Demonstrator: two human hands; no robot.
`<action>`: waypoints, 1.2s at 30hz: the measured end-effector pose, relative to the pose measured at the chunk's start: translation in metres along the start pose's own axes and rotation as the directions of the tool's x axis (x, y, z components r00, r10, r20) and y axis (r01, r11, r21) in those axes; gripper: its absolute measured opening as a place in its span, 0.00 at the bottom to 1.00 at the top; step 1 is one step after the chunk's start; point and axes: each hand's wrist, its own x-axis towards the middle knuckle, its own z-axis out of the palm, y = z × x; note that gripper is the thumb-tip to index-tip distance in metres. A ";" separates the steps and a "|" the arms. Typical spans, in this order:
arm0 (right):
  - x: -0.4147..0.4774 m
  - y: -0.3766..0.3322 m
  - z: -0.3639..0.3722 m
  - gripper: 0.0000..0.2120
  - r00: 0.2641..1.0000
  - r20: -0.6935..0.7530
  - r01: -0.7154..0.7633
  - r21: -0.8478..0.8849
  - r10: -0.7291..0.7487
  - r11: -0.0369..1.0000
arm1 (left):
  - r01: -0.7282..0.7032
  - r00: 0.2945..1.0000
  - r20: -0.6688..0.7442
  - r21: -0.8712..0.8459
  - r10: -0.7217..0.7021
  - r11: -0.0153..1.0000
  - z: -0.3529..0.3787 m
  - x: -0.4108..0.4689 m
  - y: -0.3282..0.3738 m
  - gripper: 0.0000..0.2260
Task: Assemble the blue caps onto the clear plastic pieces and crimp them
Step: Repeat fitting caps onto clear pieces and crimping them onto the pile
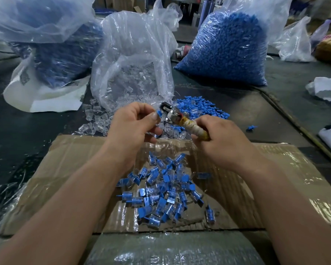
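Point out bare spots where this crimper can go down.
Bare cardboard either side of the finished pile. Dark table right of the loose caps, bar one stray cap. Crowded: the clear pieces and caps beyond the cardboard.

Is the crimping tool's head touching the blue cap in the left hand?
Cannot tell. Head view: the crimping tool's head sits right beside the blue cap the left hand pinches; blur hides any gap.
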 end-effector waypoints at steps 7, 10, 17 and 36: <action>-0.001 -0.001 0.000 0.04 1.000 0.024 0.003 0.009 -0.003 1.000 | -0.018 1.000 0.005 0.031 0.018 0.999 0.001 -0.001 0.000 0.08; 0.000 -0.001 0.000 0.06 0.999 0.040 0.014 0.007 -0.015 1.000 | -0.019 1.000 0.009 0.037 0.019 0.999 0.001 -0.001 0.000 0.07; 0.002 -0.002 0.004 0.14 0.999 0.038 0.025 -0.019 -0.024 1.000 | -0.030 0.999 -0.017 0.075 0.031 0.997 0.002 -0.001 -0.001 0.08; 0.005 -0.009 0.007 0.13 0.998 0.044 -0.035 -0.012 0.035 0.999 | -0.058 0.989 -0.121 0.239 0.089 0.969 0.007 -0.003 -0.001 0.08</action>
